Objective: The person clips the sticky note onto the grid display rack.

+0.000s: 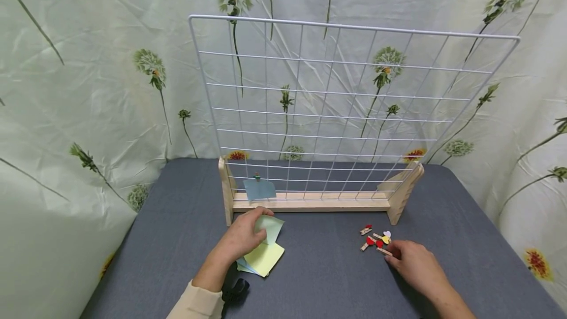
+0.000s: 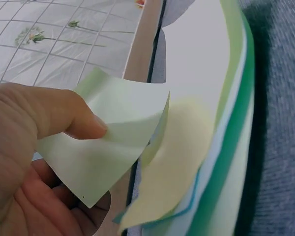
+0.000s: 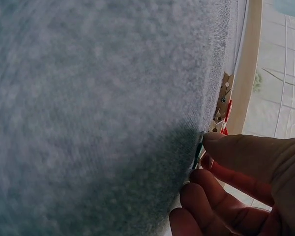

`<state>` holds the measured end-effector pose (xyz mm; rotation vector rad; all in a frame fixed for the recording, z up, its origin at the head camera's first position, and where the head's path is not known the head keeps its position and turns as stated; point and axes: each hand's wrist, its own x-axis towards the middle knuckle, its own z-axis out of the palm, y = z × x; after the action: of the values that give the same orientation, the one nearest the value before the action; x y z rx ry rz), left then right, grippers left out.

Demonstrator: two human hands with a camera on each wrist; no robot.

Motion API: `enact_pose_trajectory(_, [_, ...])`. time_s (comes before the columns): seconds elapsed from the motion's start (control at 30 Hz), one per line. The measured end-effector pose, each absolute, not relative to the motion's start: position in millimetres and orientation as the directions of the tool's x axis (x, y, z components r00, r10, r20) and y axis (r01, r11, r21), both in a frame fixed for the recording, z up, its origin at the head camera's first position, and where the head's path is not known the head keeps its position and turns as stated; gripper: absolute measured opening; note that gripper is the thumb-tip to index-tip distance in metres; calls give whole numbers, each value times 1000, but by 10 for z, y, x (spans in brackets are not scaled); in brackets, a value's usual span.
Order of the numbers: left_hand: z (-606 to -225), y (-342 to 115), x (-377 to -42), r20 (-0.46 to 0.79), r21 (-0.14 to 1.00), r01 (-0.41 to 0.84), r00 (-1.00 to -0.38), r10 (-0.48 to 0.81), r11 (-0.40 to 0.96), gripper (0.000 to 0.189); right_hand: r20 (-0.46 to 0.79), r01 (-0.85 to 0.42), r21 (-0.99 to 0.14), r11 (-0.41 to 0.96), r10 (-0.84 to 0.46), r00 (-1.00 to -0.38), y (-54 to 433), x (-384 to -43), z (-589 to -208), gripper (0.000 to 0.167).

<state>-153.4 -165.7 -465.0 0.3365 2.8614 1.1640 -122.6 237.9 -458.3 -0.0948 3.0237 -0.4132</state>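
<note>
My left hand [image 1: 242, 236] pinches a pale green paper note [image 1: 270, 225] between thumb and fingers, raised over a stack of coloured notes [image 1: 266, 259] with a yellow one on top. In the left wrist view, the thumb lies across the face of that green note [image 2: 113, 118]. On the right, my right hand [image 1: 414, 264] is low at the table, thumb and fingertip pinching a small wooden clothespin [image 1: 384, 251] at the edge of a little pile. Several mini clothespins [image 1: 365, 231] with red, yellow and white hearts lie there. The right wrist view shows something dark green [image 3: 198, 150] at the thumb tip.
A white wire grid [image 1: 328, 93] stands upright in a wooden base [image 1: 310, 205] behind the hands. A blue note [image 1: 259, 190] hangs at its lower left from a green-topped clip [image 1: 257, 176]. The grey tablecloth [image 1: 323, 265] lies beneath, with a flowered curtain [image 1: 106, 112] behind.
</note>
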Motion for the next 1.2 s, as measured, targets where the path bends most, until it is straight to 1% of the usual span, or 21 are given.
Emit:
enact_pose_trajectory(0.17, [-4631, -1657, -1537, 70, 715, 199, -974, 214, 670, 43, -102, -34, -265, 964, -63, -993, 2377, -1254, -4581, 12])
enact_pose_trajectory(0.33, [-4595, -1654, -1520, 103, 745, 218, -971, 214, 630, 42, -114, -27, -261, 965, -59, -992, 2373, -1299, -4567, 23])
enact_pose_trajectory(0.53, [-4530, -1650, -1490, 108, 805, 209, -972, 209, 555, 41, -94, -58, -250, 966, -84, -992, 2356, -1329, -4567, 19])
enact_pose_trajectory(0.67, [-4503, -1649, -1481, 129, 817, 223, -969, 208, 532, 40, -80, -73, -257, 964, -96, -992, 2342, -1335, -4569, 15])
enact_pose_trajectory(0.83, [-4481, -1638, -1480, 134, 833, 222, -970, 205, 507, 40, -78, -88, -250, 964, -111, -991, 2336, -1326, -4570, 19])
enact_pose_trajectory(1.07, [-4475, -1641, -1479, 118, 880, 212, -964, 237, 425, 39, -144, -25, -234, 972, -60, -988, 2310, -1315, -4517, 17])
enact_pose_trajectory(1.2, [-4478, -1647, -1475, 95, 909, 182, -966, 238, 375, 39, -119, -23, -244, 969, -54, -991, 2310, -1283, -4469, 17])
